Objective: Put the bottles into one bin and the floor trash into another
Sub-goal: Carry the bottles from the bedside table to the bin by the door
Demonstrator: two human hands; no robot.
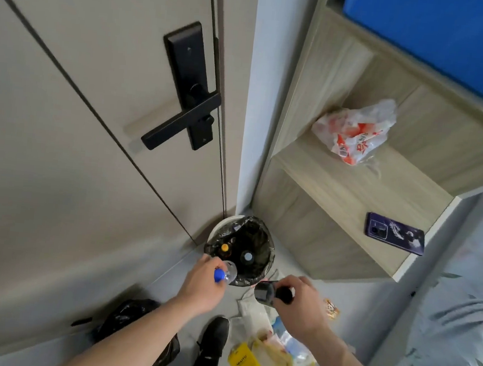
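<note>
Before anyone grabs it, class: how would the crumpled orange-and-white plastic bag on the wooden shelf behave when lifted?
The plastic bag looks thin and wrinkled, so it would probably flop and sag rather than hold its shape. It seems light for its bulk. Sitting slumped on the shelf, it is unlikely to roll.

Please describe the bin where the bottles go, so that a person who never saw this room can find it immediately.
Start at the beige door with the black handle and look down to the floor corner between it and the wooden shelf unit. There stands a small round bin lined with a black bag, bottles already inside. The other black bag nearby lies crumpled on the floor, without a white rim.
</note>
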